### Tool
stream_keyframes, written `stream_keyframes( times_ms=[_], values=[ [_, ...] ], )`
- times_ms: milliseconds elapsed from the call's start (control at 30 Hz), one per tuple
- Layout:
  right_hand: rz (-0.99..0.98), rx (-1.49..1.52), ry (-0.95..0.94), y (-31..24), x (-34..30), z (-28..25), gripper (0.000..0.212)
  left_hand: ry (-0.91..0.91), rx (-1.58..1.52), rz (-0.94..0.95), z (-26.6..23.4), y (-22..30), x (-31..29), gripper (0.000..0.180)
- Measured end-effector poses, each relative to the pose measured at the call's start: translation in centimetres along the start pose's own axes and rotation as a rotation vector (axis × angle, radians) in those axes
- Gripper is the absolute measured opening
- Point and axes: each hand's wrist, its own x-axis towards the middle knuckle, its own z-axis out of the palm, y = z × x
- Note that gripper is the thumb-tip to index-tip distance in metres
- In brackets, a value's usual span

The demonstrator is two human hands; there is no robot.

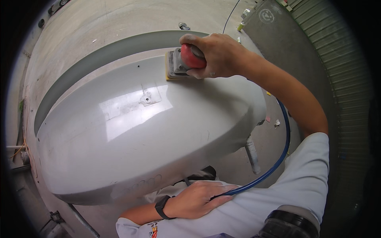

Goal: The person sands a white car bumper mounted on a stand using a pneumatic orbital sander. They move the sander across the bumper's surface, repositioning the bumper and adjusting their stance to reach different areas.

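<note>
A large, glossy grey curved body panel (131, 150) spreads across the middle, with a small hole in a dull, scuffed patch and a bright reflection on its surface. My right hand (222, 53) is wrapped around a red palm sander (192, 56). The sander's yellow-edged square pad rests on the panel near its far edge. Down by my body, my left hand (198, 200) grips a blue air hose (274, 168), which curves up on the right until my right forearm hides it. Dust whitens the fingers of both hands.
Behind the panel's far edge curves a separate-looking grey strip (75, 73). A wrapped stand leg (252, 154) shows at the right, and another leg (83, 220) at lower left. Small scraps (277, 123) lie on the concrete floor. A corrugated wall (329, 55) rises at far right.
</note>
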Motion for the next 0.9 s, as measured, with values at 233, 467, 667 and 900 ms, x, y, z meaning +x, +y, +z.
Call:
stream_keyframes(
  times_ms=[233, 467, 667, 900],
  values=[
    [-0.207, -0.119, 0.033, -13.9, 12.4, -1.3, 0.070, 0.124, -0.079, 0.119, -3.0, 0.6, -9.0, 0.039],
    [-0.384, -0.167, 0.003, -27.6, 22.1, -1.7, 0.067, 0.266, -0.119, 0.208, -4.5, 0.4, -15.8, 0.036],
    [-0.486, 0.023, -0.294, -38.8, 28.6, -4.1, 0.019, 0.384, -0.125, 0.254, -5.4, 0.4, -21.0, 0.038],
    [-0.626, -0.041, -0.202, -44.9, 31.2, -2.7, 0.023, 0.405, -0.084, 0.193, -5.3, 0.7, -22.7, 0.040]
  ],
)
